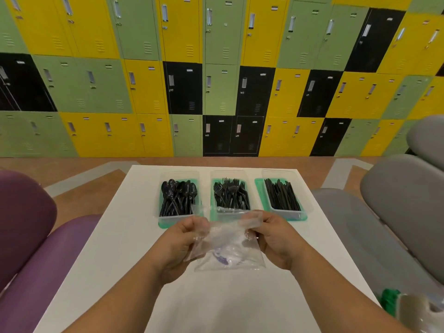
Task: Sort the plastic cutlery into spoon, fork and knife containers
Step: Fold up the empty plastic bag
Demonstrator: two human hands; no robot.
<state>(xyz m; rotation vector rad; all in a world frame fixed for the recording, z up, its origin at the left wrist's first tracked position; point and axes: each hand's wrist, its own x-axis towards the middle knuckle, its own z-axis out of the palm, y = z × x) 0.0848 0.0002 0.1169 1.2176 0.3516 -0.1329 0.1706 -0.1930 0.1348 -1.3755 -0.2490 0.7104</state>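
Fingers (195, 224) of the left hand (180, 241) and the right hand (272, 239) are curled, pinching the upper edge of a crumpled clear plastic bag (228, 257) that hangs between them above the white table (216, 304). Just beyond the fingers, three clear containers stand in a row. The spoon container (179, 173) with black spoons (179, 192) sits past the left hand, the fork container (229, 174) with forks (230, 193) ahead, and the knife container (280, 174) with knives (282, 195) past the right hand.
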